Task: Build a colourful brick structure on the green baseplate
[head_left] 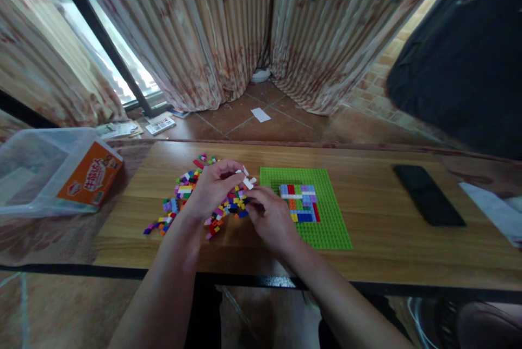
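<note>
My left hand [214,185] is closed, pinching a few white toy bricks [247,180] between thumb and fingers above the loose pile. Just below and to the right, my right hand [274,217] has its fingers curled together at the pile's right edge. Whatever it may grip is hidden. Under both hands spreads a heap of small mixed-colour bricks [234,205] on the wooden table. A green baseplate [334,229] lies right of my right hand. On it stands a low structure of coloured bricks [304,217], partly covered by that hand.
A clear plastic bin [44,139] with an orange label stands at the left end of the table [379,197]. A black phone [428,195] and a white paper [489,210] lie on the right. Curtains [196,39] hang behind; a dark cloth item [465,61] is at upper right.
</note>
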Available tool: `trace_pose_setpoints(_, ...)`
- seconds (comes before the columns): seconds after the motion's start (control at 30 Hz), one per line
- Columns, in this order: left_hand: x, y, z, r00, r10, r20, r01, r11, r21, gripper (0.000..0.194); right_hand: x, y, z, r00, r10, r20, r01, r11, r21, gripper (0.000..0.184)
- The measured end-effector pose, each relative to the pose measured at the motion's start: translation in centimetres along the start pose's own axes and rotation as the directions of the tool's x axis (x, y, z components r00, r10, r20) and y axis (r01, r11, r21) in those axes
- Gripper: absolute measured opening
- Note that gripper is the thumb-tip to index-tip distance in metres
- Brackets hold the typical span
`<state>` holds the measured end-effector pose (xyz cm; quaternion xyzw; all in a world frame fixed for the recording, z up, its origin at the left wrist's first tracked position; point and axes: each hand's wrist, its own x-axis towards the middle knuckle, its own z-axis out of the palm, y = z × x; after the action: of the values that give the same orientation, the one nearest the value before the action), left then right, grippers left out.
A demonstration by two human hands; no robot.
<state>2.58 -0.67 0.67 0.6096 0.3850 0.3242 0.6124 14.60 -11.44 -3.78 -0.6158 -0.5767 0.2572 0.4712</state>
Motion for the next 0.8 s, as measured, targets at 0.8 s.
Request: trace_pose_setpoints(0.8,-0.4,-0.3,1.1,0.985,-0.061,0.163,0.063,0.998,-0.004,0.025,0.3,1.8,-11.4,0.884,0.304,-0.355,-0.329,0.944,-0.011,0.024)
